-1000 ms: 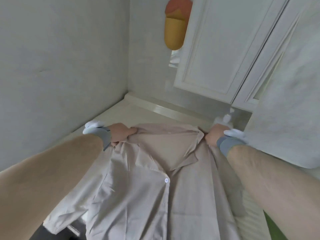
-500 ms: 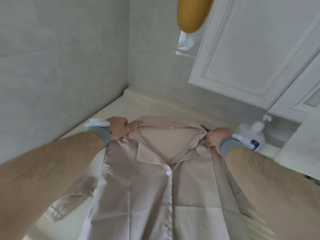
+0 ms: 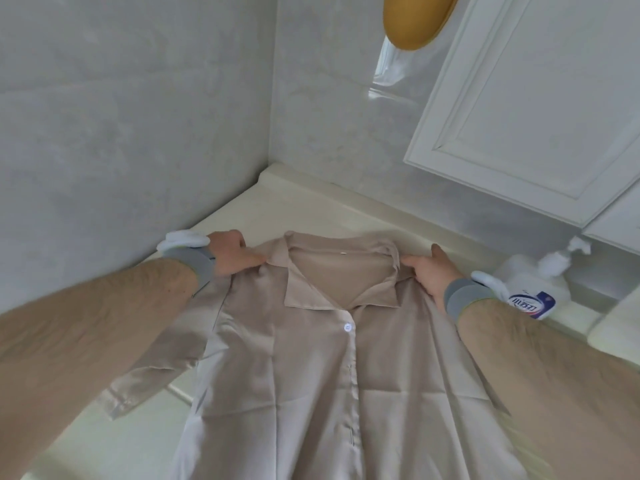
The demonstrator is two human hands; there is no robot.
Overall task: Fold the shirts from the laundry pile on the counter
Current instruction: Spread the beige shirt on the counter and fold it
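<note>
Cream counter [image 3: 277, 209] fills a corner formed by 2 grey marbled walls; view looks down and forward along it.

Nearest: beige shirt [image 3: 311, 393] lies spread front-up on the counter, body running from the near edge toward the back wall. Placket runs down the centre, 1 white button [image 3: 347, 327] visible just below the open collar [image 3: 341, 271]. Creases cross the lower front. Left sleeve [image 3: 152, 372] trails off toward the counter's left side, cuff lying flat near the front edge. Right sleeve not made out under the right forearm.

Mid: both forearms reach in, each with a grey wristband and a white unit strapped at the wrist. Left hand [image 3: 232, 252] sits at the shirt's left shoulder, fingers curled down and pinching the fabric just beside the collar. Right hand [image 3: 431, 271] sits at the right shoulder, fingers bent, thumb up, gripping the fabric next to the collar's right point. Shoulder line between the 2 hands looks pulled fairly flat, parallel to the back wall.

Far: white pump bottle [image 3: 530, 289] with a blue and red label stands at the counter's right side, just behind the right wrist. White cabinet door [image 3: 519, 116] hangs above the back right. Yellow rounded object [image 3: 412, 19] on the wall at the top edge, cut off; identity unclear.
</note>
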